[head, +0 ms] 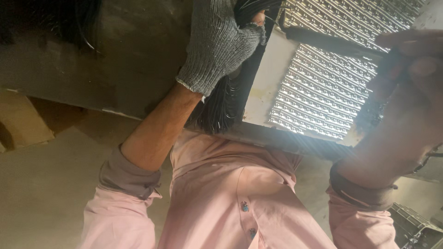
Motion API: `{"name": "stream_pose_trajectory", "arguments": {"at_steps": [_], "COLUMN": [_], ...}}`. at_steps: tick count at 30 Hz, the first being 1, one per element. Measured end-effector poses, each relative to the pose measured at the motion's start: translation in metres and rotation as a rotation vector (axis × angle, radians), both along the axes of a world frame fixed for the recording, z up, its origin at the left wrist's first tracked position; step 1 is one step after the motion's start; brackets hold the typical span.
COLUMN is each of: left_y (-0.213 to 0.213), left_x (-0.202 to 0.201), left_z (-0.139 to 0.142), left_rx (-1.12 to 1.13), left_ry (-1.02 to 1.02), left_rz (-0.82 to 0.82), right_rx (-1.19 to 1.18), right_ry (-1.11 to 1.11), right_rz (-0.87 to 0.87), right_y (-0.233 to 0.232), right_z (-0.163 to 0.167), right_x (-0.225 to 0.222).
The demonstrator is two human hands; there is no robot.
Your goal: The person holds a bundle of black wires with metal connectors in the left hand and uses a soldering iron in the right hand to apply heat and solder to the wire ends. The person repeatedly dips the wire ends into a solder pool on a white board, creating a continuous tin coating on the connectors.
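Grey-gloved left hand is clenched around a black bristle bundle to steady it against the finned panel, while a dark tool is gripped by the bare right hand.

Cardboard box, grey crate

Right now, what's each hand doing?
Left hand: gloved, closed around a bundle of black wires.
Right hand: bare, closed on a dark tool against the finned panel.
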State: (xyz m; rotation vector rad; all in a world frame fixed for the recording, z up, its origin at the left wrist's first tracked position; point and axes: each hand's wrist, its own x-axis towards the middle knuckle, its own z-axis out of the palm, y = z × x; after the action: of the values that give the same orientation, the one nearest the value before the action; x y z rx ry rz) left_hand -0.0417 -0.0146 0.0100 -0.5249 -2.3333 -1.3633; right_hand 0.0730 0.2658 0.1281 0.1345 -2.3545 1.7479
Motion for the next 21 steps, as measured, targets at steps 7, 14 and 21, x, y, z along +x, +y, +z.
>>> {"name": "stream_pose_trajectory", "arguments": {"at_steps": [7,14,21], "left_y": [-0.001,-0.002,-0.003], "left_x": [-0.001,-0.001,0.001], "left_z": [0.001,-0.003,-0.002], "left_rx": [0.017,0.026,0.096], "left_ry": [-0.004,-0.01,-0.004], "left_rz": [-0.049,-0.057,-0.105], "right_rx": [-0.026,0.071,0.062], "right_ry": [-0.03,0.021,-0.053], "right_rz": [0.037,0.146,0.137], "right_y": [0.012,0.004,0.027], "right_z": [-0.006,-0.001,-0.014], "right_x": [-0.007,-0.006,-0.007]}}
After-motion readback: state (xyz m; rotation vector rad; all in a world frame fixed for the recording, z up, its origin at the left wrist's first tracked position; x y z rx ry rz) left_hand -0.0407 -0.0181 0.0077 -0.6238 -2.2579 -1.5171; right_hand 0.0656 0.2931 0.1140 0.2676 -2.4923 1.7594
